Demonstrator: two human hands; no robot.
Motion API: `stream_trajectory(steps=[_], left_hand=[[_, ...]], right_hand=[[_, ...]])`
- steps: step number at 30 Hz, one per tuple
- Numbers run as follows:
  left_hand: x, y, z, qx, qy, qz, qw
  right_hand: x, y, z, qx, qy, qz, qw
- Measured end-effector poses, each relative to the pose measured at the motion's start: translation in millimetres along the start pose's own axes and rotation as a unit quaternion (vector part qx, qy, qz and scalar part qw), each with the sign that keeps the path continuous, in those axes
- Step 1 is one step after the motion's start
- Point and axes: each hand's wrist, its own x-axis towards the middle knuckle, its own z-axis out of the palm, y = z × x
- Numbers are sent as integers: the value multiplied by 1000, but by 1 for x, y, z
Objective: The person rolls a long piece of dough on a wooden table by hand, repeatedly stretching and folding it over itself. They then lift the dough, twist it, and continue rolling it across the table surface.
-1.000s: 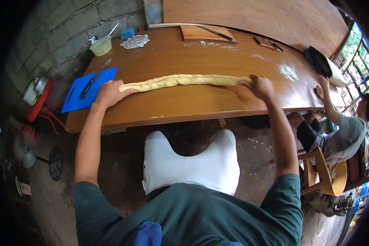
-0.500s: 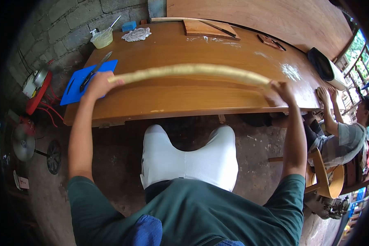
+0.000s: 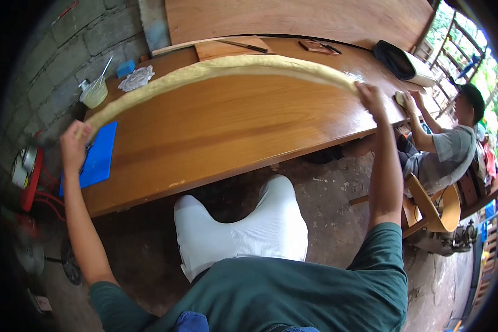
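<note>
A long pale-yellow rope of dough (image 3: pixel 249 65) spans the width between my two hands, arching away from me over the brown wooden table (image 3: pixel 216 127). My left hand (image 3: pixel 74 145) grips its left end, above the blue cutting board (image 3: pixel 100 157) at the table's left edge. The right end is in the closed fingers of my right hand (image 3: pixel 372 100), over the right part of the table. The knife on the blue board is mostly hidden behind my left hand.
A tub with a utensil (image 3: pixel 94 93), a crumpled cloth (image 3: pixel 136 78) and a blue block (image 3: pixel 125 68) stand back left. Wooden boards (image 3: pixel 227 48) lie at the back. On the right sits another person (image 3: pixel 440 144), hands on a piece of dough, near a dark-mouthed container (image 3: pixel 398 61).
The dough rope now looks longer and arches higher. My left hand has moved left and toward me with its end. The view has tilted, and the other person's hands have lifted.
</note>
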Motion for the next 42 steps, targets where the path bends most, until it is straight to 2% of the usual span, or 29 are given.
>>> stream_trajectory(steps=[1,2,3,4,5,7,9,10,11,12,13,15,18,22,24,27,29,31,35,37,39,41,42], left_hand=[[-11,-17,22,-39,-61,-38,997],[-22,-17,40,41,-123,-35,991],[-35,-23,56,147,-174,24,973],[-45,-6,61,184,-210,46,959],[-54,-12,68,163,-213,8,963],[-58,-23,73,163,-238,-84,954],[-63,-26,81,157,-207,-63,964],[-65,-26,86,136,-207,-71,966],[-70,-26,94,123,-184,-55,974],[-75,-27,97,113,-156,-47,980],[-78,-30,97,112,-158,-40,980],[-79,-30,99,102,-140,-11,985],[-82,-20,96,61,-140,-20,988],[-84,-18,88,50,-144,3,988],[-87,-16,86,48,-134,3,990],[-96,-16,77,46,-133,-6,990],[-103,-13,73,40,-108,30,993],[-103,-10,73,37,-106,22,993],[-103,-5,68,30,-112,5,993],[-101,-3,70,14,-123,-38,992],[-100,2,72,20,-124,-40,991],[-102,0,70,27,-123,-46,991],[-100,-7,69,34,-114,-33,992]], right_hand=[[2,21,14,-4,-41,7,999],[8,59,35,-86,-38,-45,995],[2,66,37,-269,-91,-23,959],[-17,61,42,-371,-70,-83,922],[-24,43,41,-361,-126,0,924],[-29,37,35,-286,-92,-7,954],[-33,29,30,-278,-117,-4,953],[-37,13,29,-309,-161,29,937],[-37,26,37,-310,-166,33,936],[-42,27,48,-294,-181,80,935],[-51,28,63,-307,-125,92,939],[-56,31,82,-286,-48,67,955],[-68,21,94,-317,1,75,945],[-79,14,94,-294,-15,70,953],[-83,18,99,-289,17,57,955],[-86,18,98,-292,-1,48,955],[-90,16,98,-285,-4,42,958],[-92,10,95,-260,-49,42,964],[-111,0,104,-247,-69,12,967],[-113,-12,102,-276,-111,-18,955],[-114,-25,96,-285,-130,0,950],[-105,-36,87,-258,-196,37,945],[-106,-49,80,-268,-148,-15,952]])
